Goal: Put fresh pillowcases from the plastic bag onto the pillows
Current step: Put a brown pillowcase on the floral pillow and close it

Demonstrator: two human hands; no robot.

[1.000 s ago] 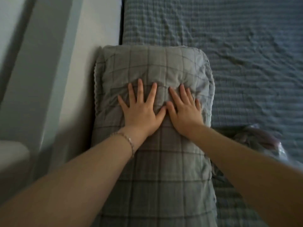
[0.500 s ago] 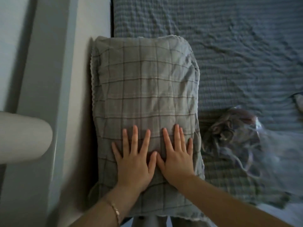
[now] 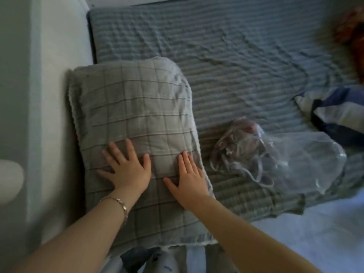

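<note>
Left hand (image 3: pixel 128 172) and right hand (image 3: pixel 189 178), touching 0.5 seconds ago, now press flat and apart on the cased pillow (image 3: pixel 137 105), smoothing likely finishing.

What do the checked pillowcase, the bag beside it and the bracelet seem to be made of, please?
Checked pillowcase: matte woven cloth, probably cotton; it creases softly.
Bag: thin clear plastic film, glossy; crinkled highlights, contents show through.
Bracelet: apparently metal, gold-toned links with slight shine; too small to be sure.
</note>
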